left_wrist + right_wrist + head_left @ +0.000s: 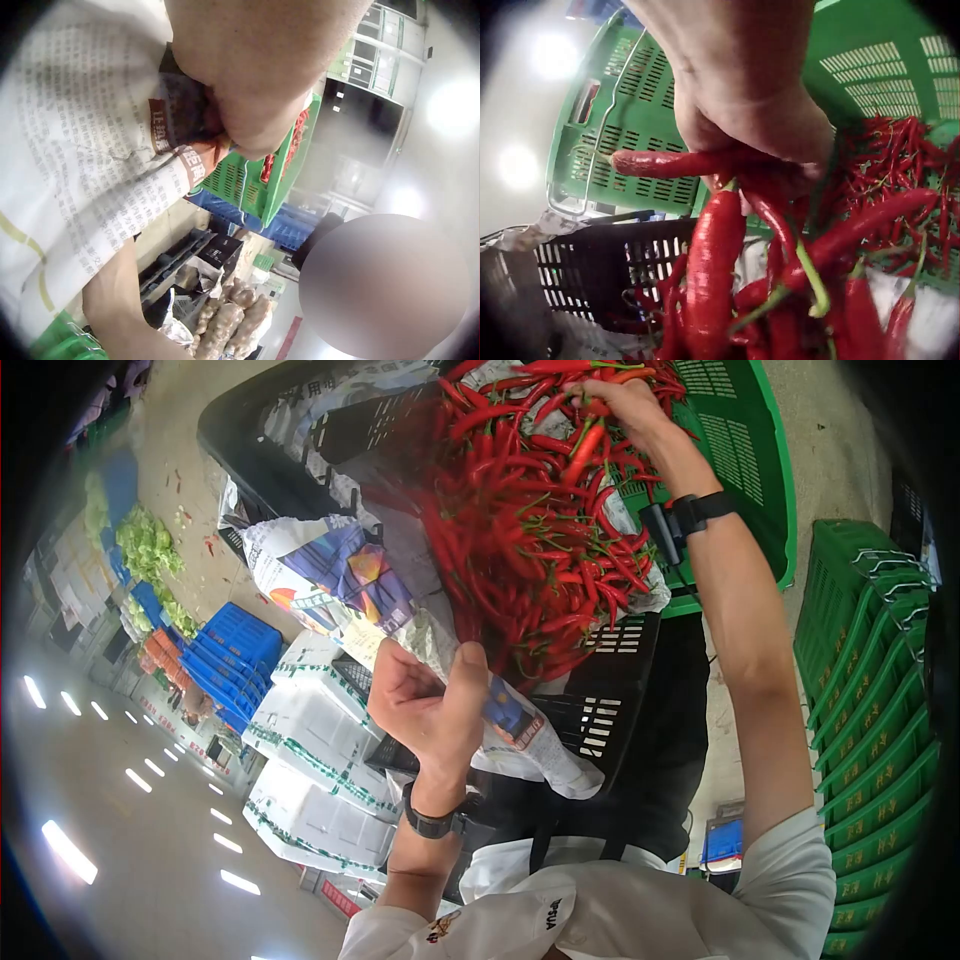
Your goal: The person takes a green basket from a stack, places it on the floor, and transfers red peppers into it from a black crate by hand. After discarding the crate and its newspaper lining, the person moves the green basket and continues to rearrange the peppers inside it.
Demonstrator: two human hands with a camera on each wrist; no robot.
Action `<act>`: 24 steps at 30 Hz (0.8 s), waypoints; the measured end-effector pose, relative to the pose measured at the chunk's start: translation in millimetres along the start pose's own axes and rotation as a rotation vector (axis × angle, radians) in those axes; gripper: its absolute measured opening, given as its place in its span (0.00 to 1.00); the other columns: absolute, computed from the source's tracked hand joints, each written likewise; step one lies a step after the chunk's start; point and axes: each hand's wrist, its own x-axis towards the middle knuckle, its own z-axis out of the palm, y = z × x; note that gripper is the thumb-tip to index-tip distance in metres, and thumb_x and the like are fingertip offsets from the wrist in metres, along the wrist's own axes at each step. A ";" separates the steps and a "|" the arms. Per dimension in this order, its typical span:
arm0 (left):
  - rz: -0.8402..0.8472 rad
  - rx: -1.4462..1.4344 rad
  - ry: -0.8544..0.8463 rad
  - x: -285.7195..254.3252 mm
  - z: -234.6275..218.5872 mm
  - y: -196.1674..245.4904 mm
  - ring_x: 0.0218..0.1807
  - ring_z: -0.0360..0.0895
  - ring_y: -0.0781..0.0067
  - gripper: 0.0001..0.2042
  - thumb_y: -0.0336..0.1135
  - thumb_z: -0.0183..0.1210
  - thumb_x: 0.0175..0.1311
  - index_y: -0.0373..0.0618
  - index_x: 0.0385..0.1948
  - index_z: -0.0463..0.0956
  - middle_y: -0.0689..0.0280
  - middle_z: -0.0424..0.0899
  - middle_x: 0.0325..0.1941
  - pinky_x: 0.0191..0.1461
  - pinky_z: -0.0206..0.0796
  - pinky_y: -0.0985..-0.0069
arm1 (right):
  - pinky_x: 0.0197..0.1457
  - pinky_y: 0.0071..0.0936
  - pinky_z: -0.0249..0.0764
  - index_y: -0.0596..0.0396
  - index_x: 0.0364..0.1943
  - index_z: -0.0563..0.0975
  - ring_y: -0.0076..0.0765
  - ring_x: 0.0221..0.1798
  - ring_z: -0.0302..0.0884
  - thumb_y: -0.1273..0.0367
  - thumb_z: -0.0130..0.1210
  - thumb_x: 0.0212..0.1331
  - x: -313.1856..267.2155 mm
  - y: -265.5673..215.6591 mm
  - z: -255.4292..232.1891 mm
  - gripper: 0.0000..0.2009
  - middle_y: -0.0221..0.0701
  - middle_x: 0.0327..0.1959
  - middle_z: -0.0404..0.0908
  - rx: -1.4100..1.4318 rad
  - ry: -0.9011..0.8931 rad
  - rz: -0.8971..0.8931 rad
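My left hand (425,710) grips the edge of a printed newspaper sheet (345,565), thumb and curled fingers on the paper. In the left wrist view the newspaper (90,150) hangs broadly below that hand. A big heap of red chili peppers (500,570) lies on newspaper in a black slotted crate (255,465). At the heap's far right, my right hand (632,408) holds several red chili peppers. The right wrist view shows one chili pepper (667,163) sticking out sideways from the curled hand and others below it. Most of the right fingers are hidden there.
A green crate (765,490) stands right of the black one, with more chili peppers (892,157) inside. Stacked green crates (870,760) line the right side. White foam boxes (320,760) and blue crates (235,650) stand at left, leafy greens (148,550) beyond.
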 end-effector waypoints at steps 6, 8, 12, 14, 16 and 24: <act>-0.014 -0.058 -0.005 0.6 3.4 3.1 0.24 0.67 0.92 0.11 0.28 0.67 0.53 0.41 0.28 0.70 0.73 0.76 0.24 0.29 0.58 0.91 | 0.49 0.40 0.72 0.63 0.47 0.73 0.53 0.44 0.75 0.68 0.65 0.39 -14.6 -34.7 23.7 0.26 0.45 0.44 0.77 -0.135 0.469 -0.306; -0.018 -0.053 -0.002 -0.2 3.6 3.1 0.24 0.68 0.92 0.11 0.28 0.67 0.53 0.41 0.28 0.70 0.73 0.76 0.25 0.29 0.58 0.91 | 0.53 0.38 0.72 0.61 0.51 0.73 0.48 0.49 0.76 0.66 0.65 0.43 -43.2 -66.7 54.7 0.27 0.43 0.49 0.77 -0.842 0.538 -0.586; -0.010 -0.035 -0.006 -0.9 5.9 5.8 0.23 0.68 0.91 0.10 0.27 0.66 0.54 0.40 0.29 0.70 0.72 0.77 0.24 0.28 0.58 0.91 | 0.57 0.57 0.64 0.32 0.55 0.74 0.47 0.61 0.67 0.51 0.69 0.35 -45.8 -24.5 147.4 0.34 0.40 0.61 0.68 -1.259 0.004 -0.798; 0.012 -0.036 -0.014 -1.9 5.3 3.8 0.23 0.67 0.91 0.10 0.27 0.66 0.54 0.40 0.29 0.70 0.72 0.77 0.24 0.28 0.57 0.91 | 0.59 0.68 0.57 0.24 0.62 0.67 0.51 0.65 0.62 0.50 0.66 0.40 -46.2 -2.4 182.3 0.37 0.39 0.66 0.63 -1.566 -0.072 -0.736; 0.036 -0.062 0.009 -1.6 11.4 5.3 0.21 0.66 0.92 0.10 0.27 0.66 0.53 0.41 0.28 0.70 0.72 0.76 0.22 0.26 0.55 0.91 | 0.59 0.72 0.55 0.22 0.64 0.64 0.51 0.64 0.62 0.51 0.64 0.46 -38.8 -4.6 195.1 0.36 0.38 0.65 0.63 -1.726 -0.084 -0.655; -0.014 -0.032 0.071 -1.9 14.2 4.5 0.21 0.65 0.92 0.11 0.29 0.66 0.54 0.41 0.28 0.69 0.74 0.74 0.21 0.26 0.55 0.91 | 0.47 0.53 0.73 0.31 0.58 0.72 0.43 0.56 0.74 0.62 0.51 0.59 -26.0 -20.9 158.7 0.20 0.36 0.53 0.74 -1.768 -0.273 -0.446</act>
